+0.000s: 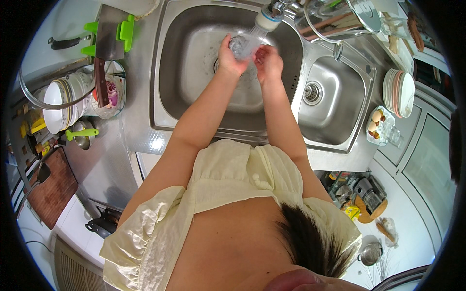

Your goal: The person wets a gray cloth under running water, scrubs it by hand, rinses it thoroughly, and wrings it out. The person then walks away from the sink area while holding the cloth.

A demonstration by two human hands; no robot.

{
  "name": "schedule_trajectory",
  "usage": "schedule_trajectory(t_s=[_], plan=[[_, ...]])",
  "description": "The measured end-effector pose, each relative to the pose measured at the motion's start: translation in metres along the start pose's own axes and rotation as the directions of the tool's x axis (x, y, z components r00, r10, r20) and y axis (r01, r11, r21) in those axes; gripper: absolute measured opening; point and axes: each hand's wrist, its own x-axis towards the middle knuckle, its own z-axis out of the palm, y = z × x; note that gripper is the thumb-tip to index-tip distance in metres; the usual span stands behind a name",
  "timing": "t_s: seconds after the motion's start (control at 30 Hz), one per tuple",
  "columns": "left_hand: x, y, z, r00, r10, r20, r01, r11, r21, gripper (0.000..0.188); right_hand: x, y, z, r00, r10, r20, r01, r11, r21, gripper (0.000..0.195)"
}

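Note:
Over the large steel sink basin [196, 98], my left hand [233, 63] holds a small round object [238, 46], clear or silvery grey. Its exact kind is blurred by the water. A white faucet head [267, 21] pours a stream [256, 36] onto that object and between my hands. My right hand [271, 63] is just right of the stream with its fingers curled and slightly blurred. Whether those fingers hold anything is hidden. Part of the basin's drain [216, 66] shows beside my left wrist.
A smaller basin [335, 109] adjoins on the right. Beyond it stand stacked plates [397, 92] and a tray with eggs [375, 125]. A glass pitcher [327, 22] is near the faucet. At left are a cleaver [109, 36] in a green holder and stacked bowls [60, 105].

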Motion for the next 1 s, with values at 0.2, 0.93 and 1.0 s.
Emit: schedule_trajectory(t_s=[0.2,0.93,1.0], plan=[[0.014,0.027,-0.029,0.999,-0.018,0.045,0.012,0.991,0.131,0.039,0.019,0.017,0.027,0.937,0.278,0.212,-0.296,0.953,0.058,0.019],[0.016,-0.011,-0.013,0.988,-0.152,-0.009,0.151,0.986,-0.072,0.022,0.001,-0.028,-0.024,1.0,-0.007,-0.022,0.007,0.999,0.039,0.02],[0.029,-0.01,-0.027,0.982,-0.184,0.032,0.186,0.978,-0.093,0.019,0.002,-0.025,-0.025,1.0,-0.01,-0.006,0.01,0.999,0.036,0.02]])
